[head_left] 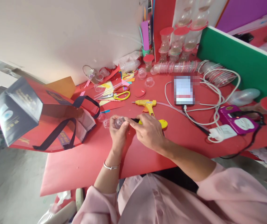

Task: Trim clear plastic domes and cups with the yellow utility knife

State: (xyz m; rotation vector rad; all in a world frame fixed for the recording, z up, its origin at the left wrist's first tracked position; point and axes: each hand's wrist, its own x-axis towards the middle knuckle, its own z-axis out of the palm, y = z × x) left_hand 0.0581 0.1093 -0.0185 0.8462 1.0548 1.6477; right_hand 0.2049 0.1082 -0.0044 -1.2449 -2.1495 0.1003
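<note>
My left hand (118, 133) is closed around a small clear plastic dome cup (119, 122), held just above the red table. In my right hand (150, 133) is a yellow-handled tool (163, 123) with a dark front part; its index finger stretches along toward the cup. The tool's tip is at or near the cup's rim, but contact cannot be made out. Just beyond my right hand lies a yellow glue gun (146, 105), its nozzle pointing left. Other clear plastic domes (105, 122) rest beside my left hand.
Yellow-handled scissors (121, 95) lie among paper scraps. A red gift bag (51, 118) stands left. A phone (183, 90), white cables (217, 105) and a purple power strip (238, 119) occupy the right. Stacked plastic cups (177, 67) line the back, near a green partition (240, 62).
</note>
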